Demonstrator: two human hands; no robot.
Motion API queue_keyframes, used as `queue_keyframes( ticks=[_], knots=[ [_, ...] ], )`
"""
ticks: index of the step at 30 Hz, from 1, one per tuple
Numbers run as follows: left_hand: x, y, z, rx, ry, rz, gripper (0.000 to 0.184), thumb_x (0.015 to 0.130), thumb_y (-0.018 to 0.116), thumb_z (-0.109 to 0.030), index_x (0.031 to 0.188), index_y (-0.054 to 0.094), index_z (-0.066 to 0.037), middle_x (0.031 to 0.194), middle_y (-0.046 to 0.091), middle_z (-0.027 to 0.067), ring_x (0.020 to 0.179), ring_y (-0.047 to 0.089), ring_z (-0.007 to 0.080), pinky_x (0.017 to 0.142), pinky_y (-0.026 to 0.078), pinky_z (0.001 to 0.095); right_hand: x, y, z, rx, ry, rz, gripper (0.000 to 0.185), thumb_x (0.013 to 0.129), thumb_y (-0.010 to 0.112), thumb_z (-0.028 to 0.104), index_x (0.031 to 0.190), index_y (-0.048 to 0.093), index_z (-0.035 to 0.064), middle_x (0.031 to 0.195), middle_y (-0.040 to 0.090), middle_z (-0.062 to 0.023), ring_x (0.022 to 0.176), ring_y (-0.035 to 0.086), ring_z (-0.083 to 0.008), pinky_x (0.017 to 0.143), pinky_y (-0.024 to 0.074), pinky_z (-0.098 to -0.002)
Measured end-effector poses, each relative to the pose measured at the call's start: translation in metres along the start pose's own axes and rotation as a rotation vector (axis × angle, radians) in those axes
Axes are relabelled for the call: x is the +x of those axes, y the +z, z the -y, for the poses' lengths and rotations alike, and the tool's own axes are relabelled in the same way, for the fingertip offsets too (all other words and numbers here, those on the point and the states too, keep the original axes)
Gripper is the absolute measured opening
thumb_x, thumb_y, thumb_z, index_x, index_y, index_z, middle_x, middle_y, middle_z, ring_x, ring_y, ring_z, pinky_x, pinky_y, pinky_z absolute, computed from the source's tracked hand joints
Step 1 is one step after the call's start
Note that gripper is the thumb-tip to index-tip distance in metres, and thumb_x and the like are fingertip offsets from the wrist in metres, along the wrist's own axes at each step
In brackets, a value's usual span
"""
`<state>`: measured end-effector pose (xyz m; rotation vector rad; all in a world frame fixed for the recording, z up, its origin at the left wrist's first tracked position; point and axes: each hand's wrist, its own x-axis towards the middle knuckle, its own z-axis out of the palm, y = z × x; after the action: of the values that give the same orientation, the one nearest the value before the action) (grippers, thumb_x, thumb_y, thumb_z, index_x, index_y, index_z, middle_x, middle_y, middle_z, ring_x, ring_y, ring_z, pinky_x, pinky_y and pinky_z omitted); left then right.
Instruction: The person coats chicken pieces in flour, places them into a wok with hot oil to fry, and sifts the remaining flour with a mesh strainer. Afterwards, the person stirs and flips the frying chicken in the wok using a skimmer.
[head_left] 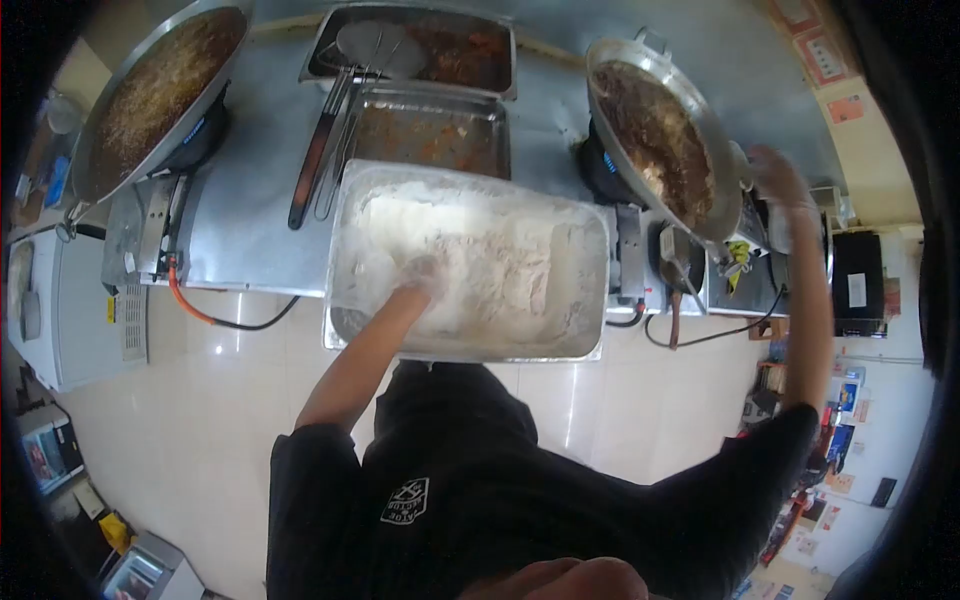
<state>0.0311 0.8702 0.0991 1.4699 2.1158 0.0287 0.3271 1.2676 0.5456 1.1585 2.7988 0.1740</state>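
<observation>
A deep metal tray (468,352) of white flour stands at the counter's front edge, in front of my body. My left hand (422,275) is down in the flour, its fingers coated and partly buried, so their grip cannot be made out. Lumpy, flour-covered pieces (535,275) lie in the tray to its right. My right hand (780,178) is raised at the far right, beside the rim of the right wok (660,130) of bubbling dark oil. Its fingers are blurred, and I cannot tell whether they touch the wok's handle.
Another wok (160,95) of foaming oil sits at the left. Behind the flour are a shallow metal tray (430,130) with crumbs and a deeper tray (470,50) with a wire strainer (380,50) on it. Long-handled tongs (325,150) lean nearby. A small pan (675,250) stands at right.
</observation>
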Motion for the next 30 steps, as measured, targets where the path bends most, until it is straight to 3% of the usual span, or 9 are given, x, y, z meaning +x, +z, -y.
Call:
queue_keyframes(
  ticks=[3,4,6,8,10,13,15,23,30],
  knots=[
    [0.009,-0.018,-0.006,-0.132,-0.065,0.001,0.046,0.087,0.042,-0.038,0.127,0.046,-0.016,0.127,0.049,0.0114,0.112,0.049,0.0289,0.095,0.038,0.0384,-0.073,-0.091,0.183,0.218,0.361,0.179,0.029,0.081,0.055,0.020,0.107,0.061,0.0077,0.088,0.065,-0.0087,0.080,0.062,-0.0186,0.072,0.0486,-0.0291],
    [0.016,-0.022,-0.011,-0.185,-0.092,-0.009,0.046,0.087,0.043,-0.039,0.127,0.046,-0.017,0.127,0.050,0.0112,0.112,0.049,0.0286,0.095,0.038,0.0383,-0.090,-0.076,0.202,0.133,0.123,0.133,0.027,0.082,0.053,0.019,0.106,0.062,0.0101,0.087,0.065,-0.0092,0.079,0.062,-0.0195,0.072,0.0489,-0.0294],
    [0.048,0.027,-0.006,-0.875,0.343,-0.306,0.047,0.087,0.044,-0.040,0.127,0.046,-0.016,0.126,0.050,0.0116,0.114,0.048,0.0293,0.096,0.038,0.0392,-0.113,-0.036,0.256,0.391,0.278,0.344,0.025,0.084,0.049,0.016,0.105,0.062,0.0159,0.094,0.065,-0.0082,0.081,0.062,-0.0253,0.077,0.0488,-0.0325],
    [0.077,0.073,-0.005,-0.663,0.535,-0.388,0.048,0.086,0.045,-0.041,0.126,0.046,-0.015,0.123,0.052,0.0129,0.114,0.049,0.0302,0.096,0.038,0.0391,-0.112,0.090,0.248,0.431,-0.416,0.194,0.027,0.082,0.050,0.016,0.106,0.060,0.0095,0.099,0.064,-0.0113,0.091,0.060,-0.0278,0.087,0.0449,-0.0345],
    [0.107,0.082,-0.002,0.451,0.395,-0.230,0.050,0.084,0.048,-0.041,0.126,0.046,-0.014,0.118,0.055,0.0150,0.113,0.050,0.0312,0.095,0.039,0.0382,-0.099,0.229,0.250,0.409,-0.317,0.276,0.030,0.082,0.047,0.013,0.109,0.059,0.0053,0.103,0.062,-0.0140,0.096,0.059,-0.0259,0.085,0.0457,-0.0350],
    [0.024,-0.015,-0.050,-0.409,0.024,-0.006,0.037,0.085,0.043,-0.021,0.116,0.056,-0.008,0.119,0.055,0.0131,0.107,0.054,0.0263,0.094,0.041,0.0323,-0.079,0.403,0.226,0.191,-0.270,0.111,0.030,0.083,0.047,0.017,0.109,0.059,0.0057,0.105,0.060,-0.0198,0.096,0.059,-0.0319,0.086,0.0454,-0.0387],
    [0.000,-0.035,-0.055,-0.153,0.274,0.098,0.035,0.084,0.044,-0.020,0.113,0.057,-0.008,0.117,0.056,0.0115,0.106,0.055,0.0261,0.092,0.042,0.0312,-0.073,0.511,0.206,-0.315,-0.491,-0.152,0.032,0.084,0.046,0.017,0.110,0.058,0.0056,0.104,0.061,-0.0203,0.095,0.059,-0.0310,0.085,0.0461,-0.0391],
    [-0.034,-0.028,-0.094,-0.335,0.472,0.237,0.029,0.080,0.053,-0.030,0.101,0.061,-0.011,0.101,0.062,0.0114,0.093,0.059,0.0291,0.080,0.046,0.0370,-0.129,0.341,0.255,0.277,-0.203,0.389,0.027,0.082,0.049,0.017,0.103,0.055,0.0019,0.098,0.061,-0.0205,0.087,0.062,-0.0292,0.081,0.0478,-0.0384],
    [-0.006,0.013,-0.078,-0.084,0.276,0.078,0.031,0.084,0.048,-0.025,0.111,0.055,-0.012,0.103,0.061,0.0152,0.095,0.059,0.0306,0.081,0.047,0.0374,-0.137,0.354,0.277,0.036,-0.502,0.337,0.027,0.083,0.048,0.014,0.106,0.052,0.0004,0.098,0.061,-0.0204,0.087,0.062,-0.0266,0.078,0.0484,-0.0371]
  ],
)
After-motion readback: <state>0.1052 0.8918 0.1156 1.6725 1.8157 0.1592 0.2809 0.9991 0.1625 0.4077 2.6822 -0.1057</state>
